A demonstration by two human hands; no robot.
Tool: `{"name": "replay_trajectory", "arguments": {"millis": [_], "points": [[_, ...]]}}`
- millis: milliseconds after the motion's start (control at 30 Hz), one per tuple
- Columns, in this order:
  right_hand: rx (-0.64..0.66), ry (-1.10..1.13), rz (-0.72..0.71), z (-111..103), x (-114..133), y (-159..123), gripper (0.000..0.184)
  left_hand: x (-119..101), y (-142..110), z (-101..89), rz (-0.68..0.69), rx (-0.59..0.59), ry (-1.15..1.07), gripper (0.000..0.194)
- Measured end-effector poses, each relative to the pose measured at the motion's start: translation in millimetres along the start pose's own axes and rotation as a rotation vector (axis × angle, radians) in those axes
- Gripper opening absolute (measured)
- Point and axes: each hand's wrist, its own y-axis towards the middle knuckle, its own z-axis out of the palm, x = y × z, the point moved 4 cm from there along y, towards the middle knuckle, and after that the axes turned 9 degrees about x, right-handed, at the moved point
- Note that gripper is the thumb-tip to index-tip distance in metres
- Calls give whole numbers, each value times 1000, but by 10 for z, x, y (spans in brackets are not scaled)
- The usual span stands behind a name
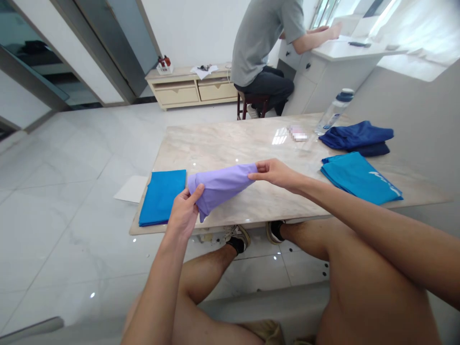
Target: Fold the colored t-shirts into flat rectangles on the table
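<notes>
Lilac cloth [226, 184] held folded over the marble table [215, 143]
Left hand [183, 211], fingers pinching one end; right hand [278, 173], fingers closed on the other; blue folded fabric [163, 196] beside the left; teal fabric [359, 177] farther right.

No word, brand or number can be read with certainty. White slanted lettering [385, 184] is printed on the folded turquoise cloth [354, 175] at the right, its letters too blurred to be made out. Blue marks are seen on the clear bottle [329, 115] at the far right, too small to be read.
</notes>
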Motion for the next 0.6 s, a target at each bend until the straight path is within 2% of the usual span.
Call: {"name": "replay_trajectory", "arguments": {"millis": [67,200,400,533,600], "points": [[-19,-29,5,30,34,-1,47,-9,-13,-38,-2,-26,-24,60],[-174,-45,-64,-4,141,-7,47,-58,-26,-142,53,-37,-37,60],[-246,-59,-107,0,249,17,45,-28,-3,-224,98,-29,44,63],[-305,-83,-107,-57,272,13,59,-86,-55,-214,260,-124,184,72],[-290,-116,-136,-85,312,-1,62,-173,-145,-184,359,-152,289,73]]}}
